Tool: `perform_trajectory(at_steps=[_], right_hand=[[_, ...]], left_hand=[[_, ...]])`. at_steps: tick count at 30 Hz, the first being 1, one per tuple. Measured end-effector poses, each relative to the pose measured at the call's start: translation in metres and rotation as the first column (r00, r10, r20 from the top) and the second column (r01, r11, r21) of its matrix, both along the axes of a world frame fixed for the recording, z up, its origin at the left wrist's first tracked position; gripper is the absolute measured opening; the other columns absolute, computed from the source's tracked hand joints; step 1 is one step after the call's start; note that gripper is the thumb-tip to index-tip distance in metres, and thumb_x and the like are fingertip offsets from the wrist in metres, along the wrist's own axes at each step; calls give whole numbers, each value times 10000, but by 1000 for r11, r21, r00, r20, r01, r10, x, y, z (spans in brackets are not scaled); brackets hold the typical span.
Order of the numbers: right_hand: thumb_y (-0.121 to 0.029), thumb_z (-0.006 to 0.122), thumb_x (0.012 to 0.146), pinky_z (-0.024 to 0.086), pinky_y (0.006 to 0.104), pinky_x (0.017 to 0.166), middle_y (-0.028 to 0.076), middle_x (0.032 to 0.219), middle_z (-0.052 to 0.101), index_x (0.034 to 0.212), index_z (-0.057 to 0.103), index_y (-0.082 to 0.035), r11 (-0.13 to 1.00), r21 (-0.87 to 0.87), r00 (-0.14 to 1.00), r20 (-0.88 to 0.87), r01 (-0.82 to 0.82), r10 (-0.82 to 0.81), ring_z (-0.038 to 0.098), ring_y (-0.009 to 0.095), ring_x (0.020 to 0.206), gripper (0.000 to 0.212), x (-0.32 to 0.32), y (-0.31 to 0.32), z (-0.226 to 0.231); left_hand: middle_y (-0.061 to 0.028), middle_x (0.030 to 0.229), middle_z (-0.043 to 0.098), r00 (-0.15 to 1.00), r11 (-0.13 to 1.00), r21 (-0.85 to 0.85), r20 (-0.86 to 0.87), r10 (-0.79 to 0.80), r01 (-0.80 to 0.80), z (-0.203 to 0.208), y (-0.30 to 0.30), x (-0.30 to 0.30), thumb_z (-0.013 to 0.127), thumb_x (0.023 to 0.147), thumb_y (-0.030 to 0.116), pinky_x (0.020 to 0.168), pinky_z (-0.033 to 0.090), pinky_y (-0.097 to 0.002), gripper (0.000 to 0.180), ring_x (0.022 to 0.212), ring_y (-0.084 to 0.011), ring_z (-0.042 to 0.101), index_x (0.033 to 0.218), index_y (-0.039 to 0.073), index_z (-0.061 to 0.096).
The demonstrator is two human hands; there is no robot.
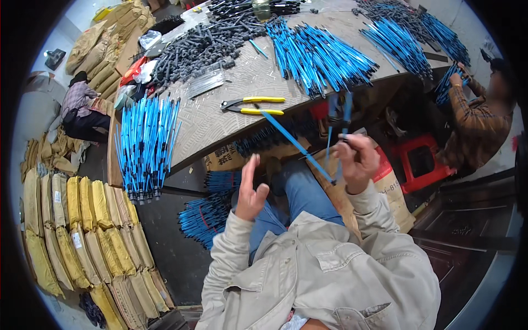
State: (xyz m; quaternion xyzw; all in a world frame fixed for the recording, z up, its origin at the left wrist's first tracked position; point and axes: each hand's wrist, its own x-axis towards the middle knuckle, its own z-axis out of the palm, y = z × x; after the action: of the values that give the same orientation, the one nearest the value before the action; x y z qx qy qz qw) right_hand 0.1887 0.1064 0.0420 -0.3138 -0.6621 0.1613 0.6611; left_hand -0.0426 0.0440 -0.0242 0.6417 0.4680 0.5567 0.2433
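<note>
My left hand [251, 193] is raised over my lap, thumb apart from the straightened fingers, with nothing in it. My right hand [358, 160] is pinched at the black end of thin blue rods with black fittings. One long blue rod [297, 145] slants from the table's edge down toward that hand; others beside it are blurred by motion, so I cannot tell how they join. Ahead on the table lie cutting pliers with yellow handles [261, 105]. Beyond them spreads a large pile of blue rods [322, 58].
Another blue bundle [146, 146] overhangs the table [220, 124] at left. Grey plastic fittings [201, 47] are heaped at the back. Tied bundles [201, 217] lie by my legs. Wrapped packages [88, 231] are stacked left, a red stool [423, 165] right. Two other people sit nearby.
</note>
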Motion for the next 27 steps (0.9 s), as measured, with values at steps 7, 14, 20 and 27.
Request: perform_trajectory(at_steps=[7,14,20,27], right_hand=[[-25,636,809,471,242,531,63,750,618,920,604,2,829,-388,888,53,-403,456,600,104,617,118,-75,-31,-16],[-210,627,829,491,324,604,129,766,644,807,657,-41,987,-148,920,374,-68,120,628,261,666,174,-84,99,18],[-392,585,811,474,423,635,161,812,645,855,637,-65,860,-43,527,805,508,-271,620,333,727,334,-67,241,5],[-334,539,855,456,446,616,180,814,640,882,595,-25,825,-103,696,601,556,-394,616,346,730,316,-42,207,0]], left_hand=[[-68,897,563,798,997,-60,599,68,-40,42,-3,14,502,931,365,692,434,-251,483,775,-128,538,1204,-33,491],[69,578,361,388,968,-247,889,245,-44,44,-29,-22,513,940,241,372,210,-156,239,435,-6,275,1055,38,566],[47,610,401,315,980,-183,929,197,-74,37,-41,-23,533,929,225,359,218,-161,149,428,-13,300,1003,97,551],[-6,675,499,190,978,-197,960,205,-62,22,-50,-25,534,928,215,366,254,-165,110,446,-49,371,988,124,520]])
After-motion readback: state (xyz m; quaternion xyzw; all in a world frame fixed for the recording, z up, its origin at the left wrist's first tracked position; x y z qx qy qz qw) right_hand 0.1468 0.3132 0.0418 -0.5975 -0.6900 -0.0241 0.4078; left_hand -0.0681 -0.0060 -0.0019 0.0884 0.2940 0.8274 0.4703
